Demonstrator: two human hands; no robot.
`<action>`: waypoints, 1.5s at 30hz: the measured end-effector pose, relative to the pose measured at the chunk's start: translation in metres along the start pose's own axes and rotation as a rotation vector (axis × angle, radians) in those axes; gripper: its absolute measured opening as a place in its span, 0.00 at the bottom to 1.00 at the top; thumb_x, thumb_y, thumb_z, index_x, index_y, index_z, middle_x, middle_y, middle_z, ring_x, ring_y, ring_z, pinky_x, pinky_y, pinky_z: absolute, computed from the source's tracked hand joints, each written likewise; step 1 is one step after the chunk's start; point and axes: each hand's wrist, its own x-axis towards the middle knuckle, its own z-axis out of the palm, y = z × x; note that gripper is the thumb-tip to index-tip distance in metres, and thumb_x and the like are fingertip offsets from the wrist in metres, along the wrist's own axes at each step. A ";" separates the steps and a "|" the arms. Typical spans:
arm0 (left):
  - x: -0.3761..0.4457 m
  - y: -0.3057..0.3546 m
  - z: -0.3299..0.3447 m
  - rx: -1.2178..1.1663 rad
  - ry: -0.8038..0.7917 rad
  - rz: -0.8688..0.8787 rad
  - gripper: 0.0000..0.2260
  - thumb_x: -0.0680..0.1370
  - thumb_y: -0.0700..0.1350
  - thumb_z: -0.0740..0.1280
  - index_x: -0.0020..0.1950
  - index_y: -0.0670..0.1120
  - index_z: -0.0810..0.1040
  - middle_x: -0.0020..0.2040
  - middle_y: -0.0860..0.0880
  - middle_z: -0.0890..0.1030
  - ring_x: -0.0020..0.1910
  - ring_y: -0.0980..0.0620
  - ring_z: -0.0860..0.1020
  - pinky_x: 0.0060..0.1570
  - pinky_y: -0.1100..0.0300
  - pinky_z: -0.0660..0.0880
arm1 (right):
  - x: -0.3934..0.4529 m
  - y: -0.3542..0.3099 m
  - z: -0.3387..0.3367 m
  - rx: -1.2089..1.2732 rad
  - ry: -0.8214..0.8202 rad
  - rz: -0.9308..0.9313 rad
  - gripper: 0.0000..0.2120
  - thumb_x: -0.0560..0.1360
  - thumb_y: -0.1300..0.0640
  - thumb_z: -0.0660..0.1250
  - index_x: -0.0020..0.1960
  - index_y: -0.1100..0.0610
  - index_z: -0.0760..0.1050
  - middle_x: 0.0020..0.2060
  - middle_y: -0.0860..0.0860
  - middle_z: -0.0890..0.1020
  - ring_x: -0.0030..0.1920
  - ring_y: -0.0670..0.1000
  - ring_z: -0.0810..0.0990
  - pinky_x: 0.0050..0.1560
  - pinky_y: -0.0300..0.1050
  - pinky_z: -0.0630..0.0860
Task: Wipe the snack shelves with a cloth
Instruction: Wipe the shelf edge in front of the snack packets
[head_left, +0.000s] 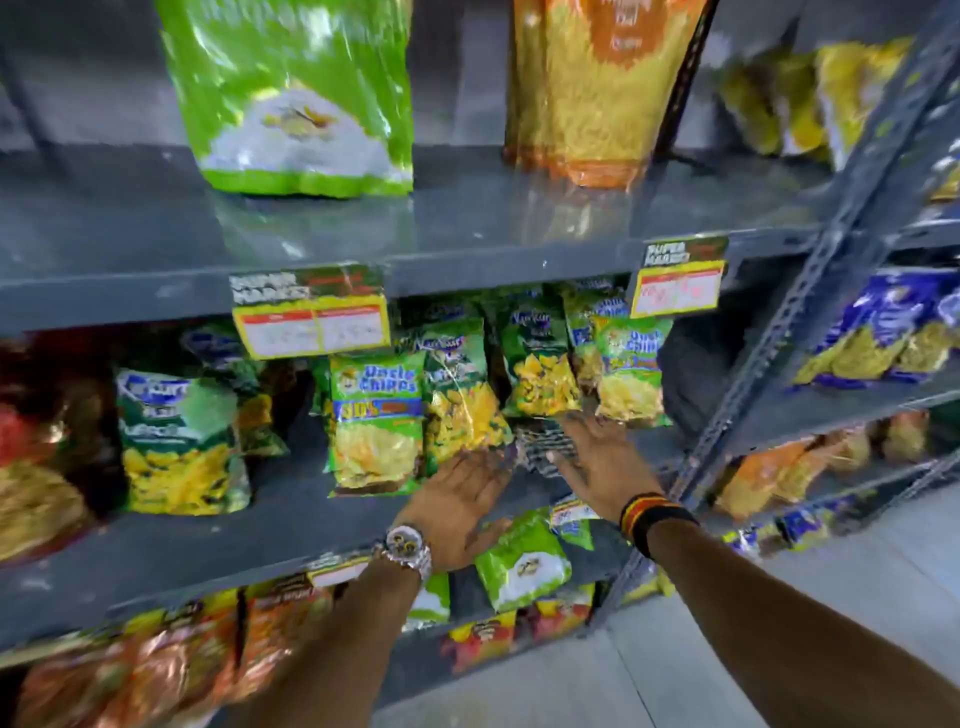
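Forearms: both bare, reach up from the bottom edge toward the middle shelf, converging.
Left hand: back of hand to camera, fingers straight and close together, flat on the shelf surface, tips against the base of a green-yellow chip bag; grips nothing. Metal watch on the wrist.
Cloth: dark-and-light checked fabric, crumpled, lying on the middle shelf between the two hands, just beyond the left fingertips and under the right thumb side.
Right hand: palm down, fingers spread and extended, pressing on the cloth's right part; fingertips reach the bottom of the Uncle Chipps bag behind it. Not curled around anything. Black, red and yellow bands on the wrist.
Middle shelf: grey painted metal, flat, dull; glossy crinkled packets standing in a row, mostly green and yellow, another Uncle Chipps packet left of the hands.
Upper shelf: same grey metal, reflective top; big green pouch and orange pouch upright on it; two yellow price tags clipped to its front lip.
Right side: perforated grey upright post, more packets beyond it, blurred.
Lower shelf: orange and green packets, blurred.
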 end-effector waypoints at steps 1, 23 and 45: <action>0.004 -0.003 0.012 0.020 -0.007 0.001 0.31 0.86 0.60 0.48 0.77 0.41 0.70 0.75 0.40 0.74 0.74 0.38 0.72 0.75 0.40 0.66 | 0.011 0.006 0.010 -0.006 -0.027 -0.017 0.28 0.80 0.40 0.50 0.76 0.51 0.57 0.74 0.53 0.66 0.72 0.57 0.66 0.70 0.54 0.65; 0.015 -0.012 0.062 0.007 -0.050 -0.074 0.28 0.86 0.56 0.57 0.81 0.40 0.64 0.81 0.41 0.65 0.80 0.42 0.63 0.79 0.46 0.63 | 0.011 0.042 0.077 -0.004 -0.008 -0.113 0.23 0.79 0.42 0.56 0.72 0.46 0.65 0.65 0.49 0.75 0.65 0.54 0.72 0.73 0.57 0.62; -0.271 -0.090 -0.272 0.241 0.195 -0.071 0.26 0.84 0.52 0.58 0.77 0.38 0.69 0.77 0.38 0.71 0.77 0.39 0.68 0.79 0.47 0.59 | -0.079 -0.307 -0.095 0.186 0.114 -0.367 0.24 0.78 0.51 0.59 0.74 0.45 0.63 0.71 0.50 0.70 0.72 0.53 0.68 0.69 0.48 0.67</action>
